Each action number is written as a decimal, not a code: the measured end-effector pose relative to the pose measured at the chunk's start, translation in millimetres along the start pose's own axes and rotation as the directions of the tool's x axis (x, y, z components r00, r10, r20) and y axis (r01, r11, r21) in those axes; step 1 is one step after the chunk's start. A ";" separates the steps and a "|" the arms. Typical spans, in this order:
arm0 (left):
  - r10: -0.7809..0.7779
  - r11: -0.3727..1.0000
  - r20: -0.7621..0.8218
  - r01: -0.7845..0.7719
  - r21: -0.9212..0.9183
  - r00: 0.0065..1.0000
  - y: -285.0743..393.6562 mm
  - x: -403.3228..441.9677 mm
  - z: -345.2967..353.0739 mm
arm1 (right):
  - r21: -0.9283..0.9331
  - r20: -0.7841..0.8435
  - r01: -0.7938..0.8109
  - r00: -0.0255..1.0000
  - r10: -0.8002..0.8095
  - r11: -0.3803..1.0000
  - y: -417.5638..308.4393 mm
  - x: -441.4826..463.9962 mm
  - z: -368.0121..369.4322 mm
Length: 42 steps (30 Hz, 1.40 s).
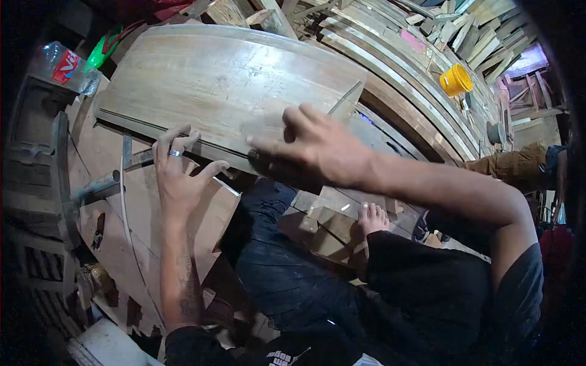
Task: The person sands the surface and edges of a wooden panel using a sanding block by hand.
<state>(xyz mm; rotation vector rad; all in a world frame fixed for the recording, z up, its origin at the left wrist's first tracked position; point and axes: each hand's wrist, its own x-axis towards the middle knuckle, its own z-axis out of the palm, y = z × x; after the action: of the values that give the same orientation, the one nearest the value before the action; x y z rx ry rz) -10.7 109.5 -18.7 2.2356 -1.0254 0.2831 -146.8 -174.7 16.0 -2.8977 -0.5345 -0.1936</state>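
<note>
A broad, pale wooden panel (pixel 201 67) with a curved far edge lies tilted in front of me. A dark groove runs along its near edge. My left hand (pixel 180 161), with a ring on one finger, rests its fingertips over that near edge; its fingers are apart and the thumb sticks out to the right. Over the panel's near right part is my right hand (pixel 317 146), blurred by motion. One of its fingers points left toward the grooved edge while others are bent. Whether anything small is between its fingertips is not clear.
A plastic bottle (pixel 64 67) with a red label stands at the left. A yellow bucket (pixel 456 80) sits at the back right near long stacked boards (pixel 390 67) and piled wood scraps (pixel 488 43). A metal tube (pixel 96 186) lies left of my left hand. My bare foot (pixel 372 219) is below the panel.
</note>
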 end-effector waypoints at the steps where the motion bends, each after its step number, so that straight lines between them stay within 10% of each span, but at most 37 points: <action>1: 0.016 1.000 -0.005 -0.016 0.007 1.000 -1.1 0.4 0.2 | -0.056 0.020 0.011 1.000 -0.010 0.998 12.1 3.4 -3.7; 4: 0.023 0.999 -0.025 -0.022 0.026 0.999 -0.4 -0.7 -1.1 | -0.100 -0.013 -0.414 0.910 0.414 0.905 69.2 19.4 -20.5; 6: -0.016 1.000 -0.010 0.016 0.001 1.000 1.1 0.8 -1.7 | -0.084 -0.136 -0.437 0.895 0.424 0.895 77.4 23.2 -25.0; 10: -0.014 1.000 -0.006 0.014 0.006 1.000 0.3 1.5 -1.7 | -0.026 -0.032 -0.036 0.999 0.035 0.999 19.4 -10.3 -7.2; 19: 0.024 0.999 0.002 -0.025 0.036 1.000 -1.8 1.1 -3.0 | -0.097 -0.108 -0.409 0.911 0.399 0.907 88.9 -8.2 -34.1; 24: -0.029 0.999 0.035 0.028 0.023 0.999 1.9 1.0 -5.0 | -0.004 -0.010 0.037 0.999 -0.037 0.999 -5.9 -8.5 -7.1; 30: -0.006 1.000 -0.009 0.006 0.004 1.000 -0.5 -0.5 -2.5 | -0.091 -0.219 -0.333 0.926 0.307 0.939 81.9 8.0 -22.4; 36: -0.017 0.999 0.047 0.015 0.049 0.999 -0.3 0.5 -5.4 | -0.045 -0.089 -0.013 0.996 0.009 0.999 15.8 -9.3 1.2; 42: -0.025 0.999 -0.007 0.025 0.029 1.000 3.2 1.1 -1.5 | -0.123 -0.202 -0.282 0.946 0.254 0.952 82.4 8.5 -15.8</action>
<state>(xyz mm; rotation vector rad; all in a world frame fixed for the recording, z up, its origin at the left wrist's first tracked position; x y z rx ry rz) -12.2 108.3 -15.5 2.2701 -0.9954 0.2959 -110.3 -250.7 19.5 -3.0138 -0.0939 -0.4734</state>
